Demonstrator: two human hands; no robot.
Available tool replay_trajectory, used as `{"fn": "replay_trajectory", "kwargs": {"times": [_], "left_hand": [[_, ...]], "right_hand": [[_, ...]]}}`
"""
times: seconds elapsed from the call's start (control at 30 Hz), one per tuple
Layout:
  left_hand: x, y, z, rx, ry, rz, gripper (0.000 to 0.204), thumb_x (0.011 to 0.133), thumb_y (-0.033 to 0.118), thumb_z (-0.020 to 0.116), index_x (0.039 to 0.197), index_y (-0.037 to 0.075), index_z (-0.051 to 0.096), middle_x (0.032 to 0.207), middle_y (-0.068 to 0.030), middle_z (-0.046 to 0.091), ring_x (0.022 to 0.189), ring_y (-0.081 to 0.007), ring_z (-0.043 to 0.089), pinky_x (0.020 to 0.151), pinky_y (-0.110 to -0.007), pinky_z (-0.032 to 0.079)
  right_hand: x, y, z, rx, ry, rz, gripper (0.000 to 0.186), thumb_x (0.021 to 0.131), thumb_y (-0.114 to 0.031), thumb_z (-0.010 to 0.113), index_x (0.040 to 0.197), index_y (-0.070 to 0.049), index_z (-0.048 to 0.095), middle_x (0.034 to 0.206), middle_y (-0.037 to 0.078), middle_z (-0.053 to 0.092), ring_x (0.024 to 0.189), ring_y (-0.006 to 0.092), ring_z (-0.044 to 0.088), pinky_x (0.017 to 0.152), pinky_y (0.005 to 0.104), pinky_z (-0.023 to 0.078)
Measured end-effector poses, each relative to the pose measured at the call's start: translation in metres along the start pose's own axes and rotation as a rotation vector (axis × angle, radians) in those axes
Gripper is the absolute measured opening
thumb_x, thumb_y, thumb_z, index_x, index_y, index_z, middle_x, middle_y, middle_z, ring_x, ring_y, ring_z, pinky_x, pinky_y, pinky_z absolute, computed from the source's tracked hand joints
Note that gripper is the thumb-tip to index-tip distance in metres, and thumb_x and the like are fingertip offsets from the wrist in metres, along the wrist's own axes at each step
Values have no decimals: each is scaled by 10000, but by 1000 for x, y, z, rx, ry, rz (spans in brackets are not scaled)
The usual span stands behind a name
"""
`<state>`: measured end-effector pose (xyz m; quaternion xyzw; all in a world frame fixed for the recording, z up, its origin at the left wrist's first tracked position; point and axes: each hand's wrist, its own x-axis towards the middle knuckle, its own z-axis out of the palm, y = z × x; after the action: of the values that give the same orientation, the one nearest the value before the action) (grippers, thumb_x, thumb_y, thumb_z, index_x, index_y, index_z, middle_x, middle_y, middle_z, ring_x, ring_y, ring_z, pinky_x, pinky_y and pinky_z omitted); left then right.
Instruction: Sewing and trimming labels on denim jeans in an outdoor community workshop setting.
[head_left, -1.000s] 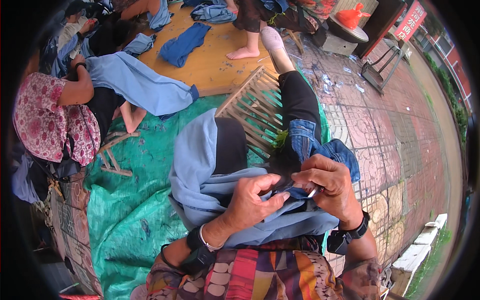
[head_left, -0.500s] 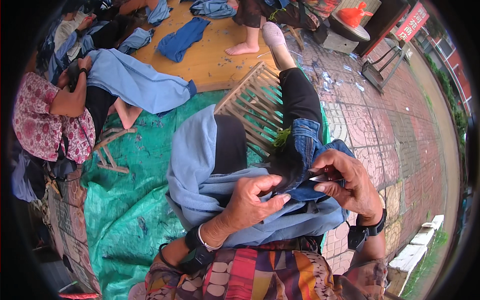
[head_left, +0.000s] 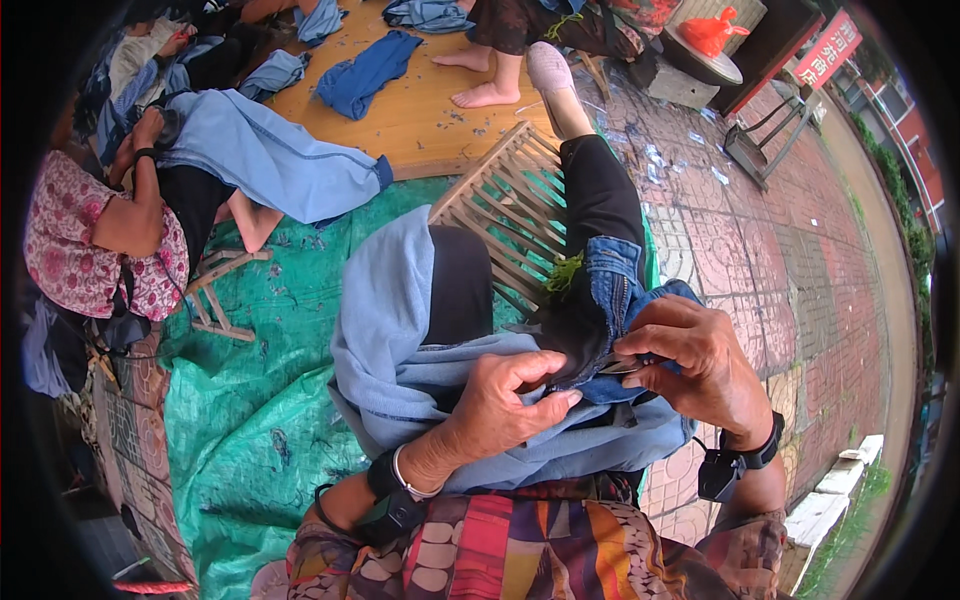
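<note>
Two pinches: right hand (head_left: 690, 365) on a metal tool (head_left: 621, 367), left hand (head_left: 505, 405) on the denim garment (head_left: 612, 262)—soft, probably light, best held by its stiffer seam (head_left: 604, 345).

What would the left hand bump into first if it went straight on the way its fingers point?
Probably the dark blue denim garment: its near edge lies right by the fingertips of the left hand, though depth there is hard to judge.

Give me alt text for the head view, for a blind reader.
A seated person's left hand holds dark blue denim while the right hand grips a small metal tool close to it. Beyond are a slatted wooden frame, green tarp and a co-worker with pale denim.
</note>
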<state>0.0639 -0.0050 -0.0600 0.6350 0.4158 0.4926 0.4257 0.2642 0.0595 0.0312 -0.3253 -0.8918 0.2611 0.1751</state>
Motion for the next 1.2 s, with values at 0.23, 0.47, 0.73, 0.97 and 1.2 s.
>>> {"fn": "replay_trajectory", "kwargs": {"times": [0.23,0.47,0.73,0.97,1.2], "left_hand": [[6,3,-9,-253,-122,-202,282,754,63,691,988,-66,600,771,-19,589,686,-37,500,597,-190,434],[8,4,-12,-454,-135,-344,247,758,150,669,899,-48,629,718,37,513,651,-17,460,556,-180,384],[6,2,-12,-468,-108,-326,261,757,162,677,897,-52,628,719,33,518,655,-18,462,560,-179,390],[6,1,-10,-472,-108,-329,280,757,159,686,935,-52,636,741,28,545,663,-16,477,569,-179,408],[6,1,-10,-460,-108,-320,294,739,148,702,941,-53,631,727,20,569,662,-20,491,571,-181,416]], "right_hand": [[4,2,6,-50,41,-65,300,532,-44,745,800,-49,609,763,60,567,721,264,562,592,355,451],[5,5,13,54,80,-67,304,533,-23,747,802,-47,606,773,63,575,727,264,569,599,348,449],[8,4,14,53,65,-77,282,546,-8,738,790,-43,602,758,66,571,727,263,568,600,348,449],[6,5,17,41,70,-81,248,578,-8,736,786,-38,604,755,68,574,702,254,563,599,339,447],[-4,5,17,353,213,117,239,678,-86,757,852,-43,599,753,13,566,656,112,513,558,245,395]]}}
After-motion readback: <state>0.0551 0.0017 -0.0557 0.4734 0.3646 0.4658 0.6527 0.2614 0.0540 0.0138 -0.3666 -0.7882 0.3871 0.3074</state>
